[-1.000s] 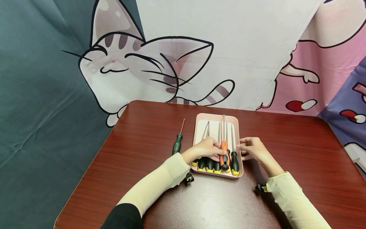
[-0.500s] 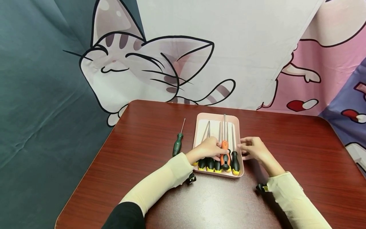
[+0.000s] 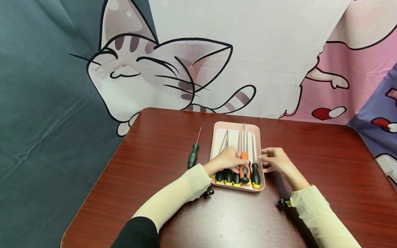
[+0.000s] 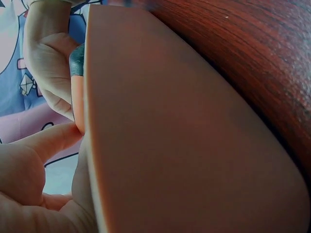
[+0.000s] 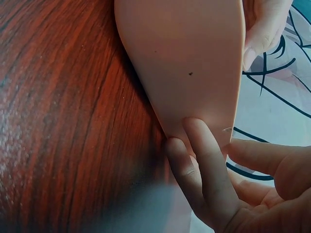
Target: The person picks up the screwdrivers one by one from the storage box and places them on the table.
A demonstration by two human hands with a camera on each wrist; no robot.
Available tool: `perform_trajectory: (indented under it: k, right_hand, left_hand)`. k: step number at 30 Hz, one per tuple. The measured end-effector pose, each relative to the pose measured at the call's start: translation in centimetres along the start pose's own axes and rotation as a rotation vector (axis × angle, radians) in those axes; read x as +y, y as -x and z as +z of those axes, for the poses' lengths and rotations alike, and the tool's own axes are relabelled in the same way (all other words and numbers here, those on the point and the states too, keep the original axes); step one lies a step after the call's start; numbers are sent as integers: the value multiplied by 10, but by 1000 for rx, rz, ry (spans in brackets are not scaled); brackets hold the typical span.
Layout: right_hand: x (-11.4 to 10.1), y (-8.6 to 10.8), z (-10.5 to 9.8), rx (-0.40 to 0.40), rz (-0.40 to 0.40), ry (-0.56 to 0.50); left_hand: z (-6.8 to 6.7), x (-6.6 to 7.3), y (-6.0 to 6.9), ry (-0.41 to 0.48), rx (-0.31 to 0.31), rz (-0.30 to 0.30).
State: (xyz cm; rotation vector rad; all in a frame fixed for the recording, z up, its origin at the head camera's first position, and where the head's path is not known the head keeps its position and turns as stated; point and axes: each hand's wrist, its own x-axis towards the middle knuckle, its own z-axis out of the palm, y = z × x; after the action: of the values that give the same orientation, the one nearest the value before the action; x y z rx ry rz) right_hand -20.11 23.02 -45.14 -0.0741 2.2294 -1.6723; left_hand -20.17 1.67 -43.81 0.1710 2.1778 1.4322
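Note:
In the head view, a pink tray (image 3: 237, 189) lies on the table with several screwdrivers in it. My left hand (image 3: 226, 159) reaches over its left side and pinches the orange-and-black handle of a large screwdriver (image 3: 245, 174), whose shaft points to the far end. Black-and-yellow screwdrivers (image 3: 228, 177) lie to the left of it, partly under my hand, and another screwdriver (image 3: 255, 175) lies along the right wall. My right hand (image 3: 276, 160) holds the tray's right edge; in the right wrist view two fingers (image 5: 206, 155) press the outer wall and the thumb meets the rim.
A green screwdriver (image 3: 192, 155) lies on the table (image 3: 149, 165) left of the tray, its tip pointing away and its handle end near my left sleeve (image 3: 173, 193). Behind the table's far edge hangs a cloth (image 3: 263, 51) printed with cartoon figures.
My left hand stays on the orange-and-black screwdriver, which shifts very slightly in the view along with the whole scene. The right hand keeps its place at the tray's edge.

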Motion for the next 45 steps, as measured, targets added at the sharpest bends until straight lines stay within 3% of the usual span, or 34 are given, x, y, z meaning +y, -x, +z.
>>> perform_trajectory:
  k: [18, 24, 45]
  right_hand:
    - [-2, 0, 0, -15, -3, -11]
    - [-1, 1, 0, -15, -3, -19]
    - [1, 1, -2, -17, 0, -25]
  left_hand:
    - [-5, 0, 1, 46, -8, -11]
    - [-8, -1, 2, 85, -23, 10]
    - [-14, 0, 6, 82, -14, -11]
